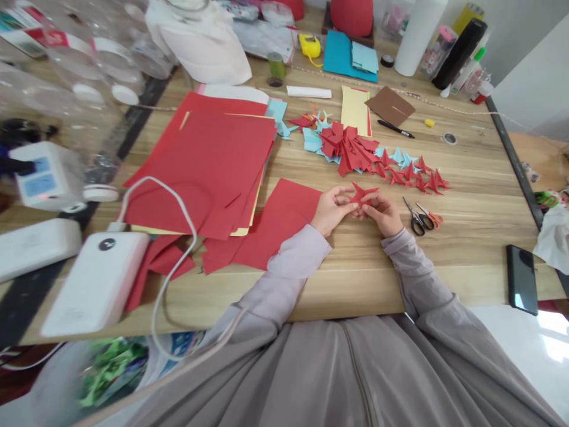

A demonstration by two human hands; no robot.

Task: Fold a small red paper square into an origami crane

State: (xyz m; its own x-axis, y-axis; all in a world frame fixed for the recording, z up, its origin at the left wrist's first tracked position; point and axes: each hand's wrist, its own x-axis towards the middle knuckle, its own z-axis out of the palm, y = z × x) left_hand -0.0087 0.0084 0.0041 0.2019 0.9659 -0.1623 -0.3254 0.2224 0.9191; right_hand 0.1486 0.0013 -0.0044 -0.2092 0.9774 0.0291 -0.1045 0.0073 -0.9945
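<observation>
Both my hands meet over the wooden table, pinching a small folded red paper shape with pointed wings. My left hand grips its left side with thumb and fingers closed. My right hand holds the right side, fingers curled around it. Just beyond lies a heap of finished red and light-blue folded paper shapes. A loose red sheet lies under my left wrist.
A stack of red paper sheets lies to the left, with a white power bank and cable in front. Scissors rest right of my hands, and a black phone lies at the right edge. Bottles, a paper roll and coloured sheets crowd the far side.
</observation>
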